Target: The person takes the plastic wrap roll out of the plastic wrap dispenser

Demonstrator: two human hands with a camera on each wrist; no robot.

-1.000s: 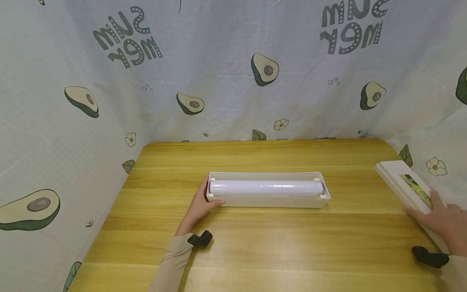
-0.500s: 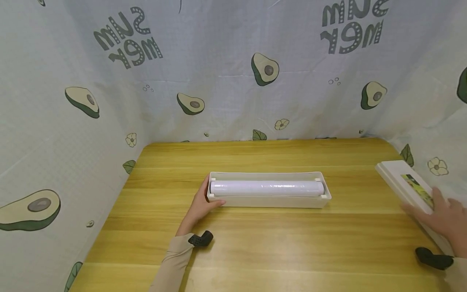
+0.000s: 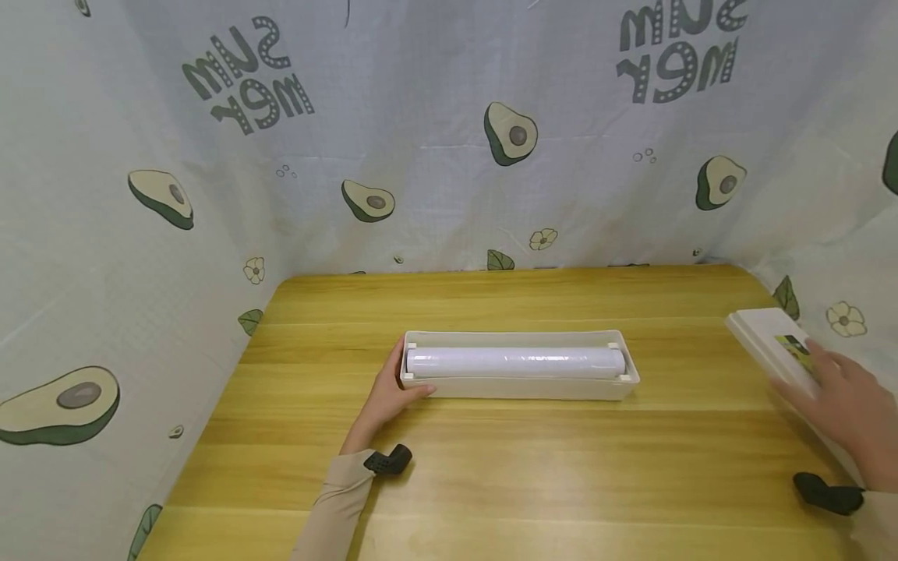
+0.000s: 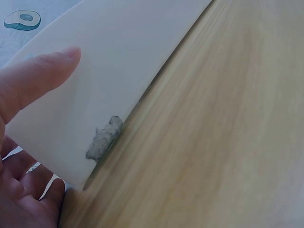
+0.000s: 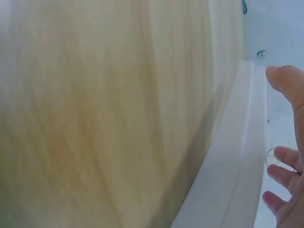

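Observation:
A long white wrap dispenser box (image 3: 522,387) lies lidless at the table's middle, a glossy white roll (image 3: 515,362) inside. My left hand (image 3: 386,393) grips its left end, thumb along the front wall and fingers round the end. In the left wrist view, a grey patch (image 4: 104,139) marks the box's wall near its lower edge. At the far right, a white lid (image 3: 765,335) with a green and yellow label (image 3: 796,352) lies slanted. Over this lid is my right hand (image 3: 845,409), fingers extended. The right wrist view has the thumb (image 5: 285,80) at the lid's edge.
The wooden table (image 3: 533,475) carries the box and the lid. Behind it hangs a pale curtain (image 3: 435,93) with avocado prints, which also runs down both sides. The lid lies close to the curtain on the right.
My right hand has shifted slightly over the lid, now covering more of its label. The left hand and the box have stayed in place.

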